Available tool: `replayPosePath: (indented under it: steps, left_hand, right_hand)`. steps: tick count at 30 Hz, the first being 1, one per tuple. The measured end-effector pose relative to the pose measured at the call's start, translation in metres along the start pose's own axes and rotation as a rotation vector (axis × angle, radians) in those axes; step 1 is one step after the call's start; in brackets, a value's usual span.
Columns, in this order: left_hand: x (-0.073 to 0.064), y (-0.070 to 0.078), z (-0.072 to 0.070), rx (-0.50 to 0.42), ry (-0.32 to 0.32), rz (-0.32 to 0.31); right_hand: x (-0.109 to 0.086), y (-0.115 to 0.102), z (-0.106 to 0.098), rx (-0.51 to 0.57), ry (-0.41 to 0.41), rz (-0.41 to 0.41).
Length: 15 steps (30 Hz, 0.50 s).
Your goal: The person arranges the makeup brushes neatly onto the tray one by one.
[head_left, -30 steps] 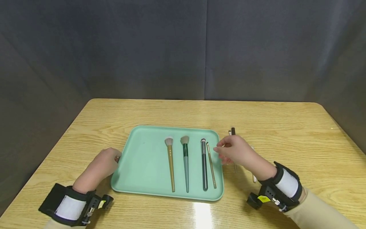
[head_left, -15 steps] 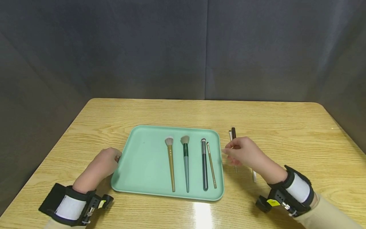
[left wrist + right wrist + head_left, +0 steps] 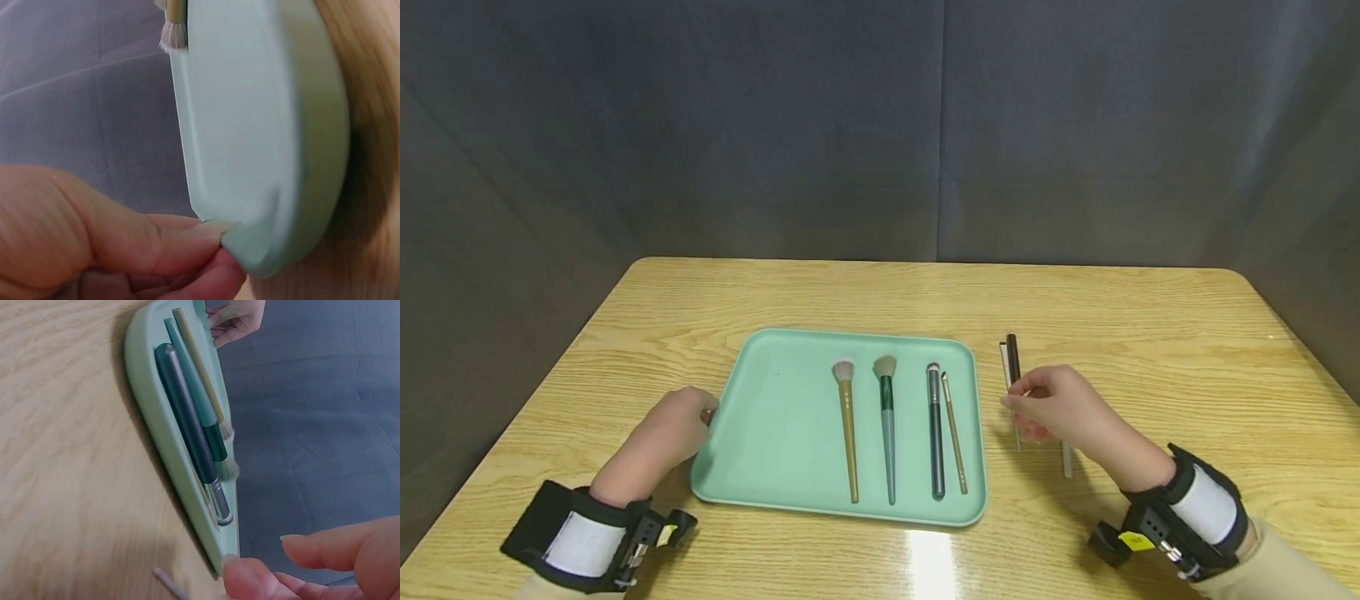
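My left hand (image 3: 662, 433) pinches the left rim of a mint-green tray (image 3: 760, 417) between thumb and fingers, as the left wrist view shows. Four makeup brushes lie side by side in the tray: one with a tan handle (image 3: 849, 433), one green and blue (image 3: 888, 433), one dark (image 3: 936, 442) and one thin gold (image 3: 956, 442). To the tray's right, my right hand (image 3: 1060, 404) hovers over slender sticks, a dark one (image 3: 1012, 354) and a white one (image 3: 1004, 357), partly hiding them. Its thumb (image 3: 319, 547) stands apart from the forefinger, nothing between them.
Another pale stick (image 3: 1067, 462) lies under the right wrist, mostly hidden by the hand. Everything rests on a light wooden table (image 3: 820, 296). Dark grey curtains (image 3: 790, 133) hang behind the table and at both sides.
My right hand has moved away from the tray's right rim, rightward and slightly nearer me, uncovering more of the dark and white sticks. The left hand, tray and brushes have stayed put.
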<state>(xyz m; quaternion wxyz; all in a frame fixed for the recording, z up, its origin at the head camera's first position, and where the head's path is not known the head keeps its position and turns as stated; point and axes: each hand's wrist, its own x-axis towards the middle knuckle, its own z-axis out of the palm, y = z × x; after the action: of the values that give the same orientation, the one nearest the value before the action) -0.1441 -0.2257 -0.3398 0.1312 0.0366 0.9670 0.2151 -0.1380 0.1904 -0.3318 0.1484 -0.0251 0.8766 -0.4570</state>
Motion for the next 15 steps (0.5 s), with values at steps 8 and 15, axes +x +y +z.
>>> replayPosePath:
  steps: [8,15]
  left_hand:
    - [0.001,-0.002,0.001,0.009,-0.003,-0.004]
    - [0.001,-0.002,0.001,0.009,0.001,-0.002]
  right_hand:
    - [-0.001,0.01,-0.003,-0.032,0.029,-0.007]
    - [-0.004,0.018,-0.009,0.001,0.033,0.031]
